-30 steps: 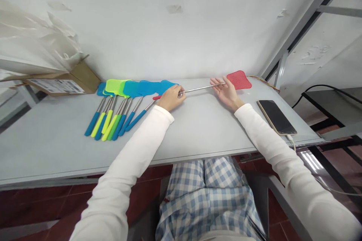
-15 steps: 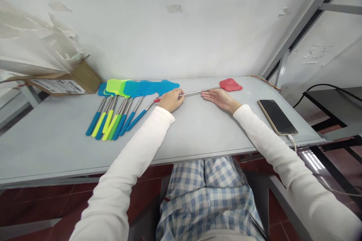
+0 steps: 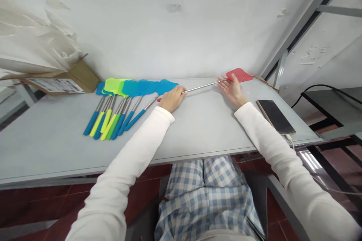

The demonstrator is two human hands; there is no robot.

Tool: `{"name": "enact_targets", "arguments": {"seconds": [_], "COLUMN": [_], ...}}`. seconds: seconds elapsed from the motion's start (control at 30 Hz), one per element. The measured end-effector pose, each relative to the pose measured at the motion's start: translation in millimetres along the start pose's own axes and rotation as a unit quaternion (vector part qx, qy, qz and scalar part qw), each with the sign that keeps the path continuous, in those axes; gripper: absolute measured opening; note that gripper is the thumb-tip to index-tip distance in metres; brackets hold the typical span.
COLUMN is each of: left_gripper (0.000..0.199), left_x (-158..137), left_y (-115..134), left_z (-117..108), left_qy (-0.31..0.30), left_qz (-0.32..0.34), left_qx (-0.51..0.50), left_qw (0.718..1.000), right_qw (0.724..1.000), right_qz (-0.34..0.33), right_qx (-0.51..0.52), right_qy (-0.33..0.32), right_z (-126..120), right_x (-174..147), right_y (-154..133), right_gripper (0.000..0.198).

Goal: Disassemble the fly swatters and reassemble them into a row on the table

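Note:
A red fly swatter [image 3: 241,75] with a thin metal shaft lies between my two hands, its meshed head to the right near the wall. My left hand [image 3: 173,98] is closed round the swatter's handle end; only a bit of red handle shows past it. At the base of the red head is my right hand [image 3: 232,89], palm up, thumb over the head's edge and fingers under the shaft. Left of my left hand lies a row of overlapping fly swatters [image 3: 144,87] with blue, yellow and green heads and matching grips.
A phone [image 3: 275,116] with a white cable plugged in lies on the grey table [image 3: 203,131] at the right. An opened cardboard box [image 3: 82,75] stands at the far left. The white wall [image 3: 181,45] rises along the table's back edge.
The red swatter's head has moved right and slightly up. My right hand has moved right along the shaft, and its thumb now rests on the head. My left hand has shifted slightly.

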State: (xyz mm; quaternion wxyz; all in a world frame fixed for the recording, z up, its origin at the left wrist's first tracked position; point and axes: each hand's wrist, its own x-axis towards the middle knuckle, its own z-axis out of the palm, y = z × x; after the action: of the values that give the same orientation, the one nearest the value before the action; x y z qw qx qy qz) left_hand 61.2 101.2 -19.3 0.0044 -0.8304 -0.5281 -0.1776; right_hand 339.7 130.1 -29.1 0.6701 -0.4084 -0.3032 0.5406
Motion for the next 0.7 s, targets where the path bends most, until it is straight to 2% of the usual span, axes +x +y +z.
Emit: {"name": "enact_targets", "arguments": {"seconds": [0.1, 0.37, 0.57, 0.7], "left_gripper": [0.032, 0.032, 0.034, 0.033], "left_x": [-1.2, -1.2, -0.4, -1.9], "left_y": [5.8, 4.0, 28.1, 31.4], "left_z": [0.6, -6.2, 8.4, 14.9], "left_qy": [0.003, 0.022, 0.054, 0.074], "left_qz": [0.019, 0.018, 0.048, 0.047], "left_qx": [-0.005, 0.022, -0.024, -0.048], "left_qw": [1.0, 0.999, 0.997, 0.995], "right_qw": [0.999, 0.999, 0.991, 0.985], "right_qz": [-0.03, -0.036, -0.008, -0.003], "right_qx": [0.013, -0.015, -0.052, -0.053], "right_qy": [0.032, 0.017, -0.123, -0.161], "right_z": [-1.3, 8.0, 48.1, 58.1], "right_x": [0.1, -16.3, -54.4, -66.9], "right_y": [-2.4, 8.4, 35.5, 37.9], "right_gripper": [0.03, 0.032, 0.035, 0.04]}}
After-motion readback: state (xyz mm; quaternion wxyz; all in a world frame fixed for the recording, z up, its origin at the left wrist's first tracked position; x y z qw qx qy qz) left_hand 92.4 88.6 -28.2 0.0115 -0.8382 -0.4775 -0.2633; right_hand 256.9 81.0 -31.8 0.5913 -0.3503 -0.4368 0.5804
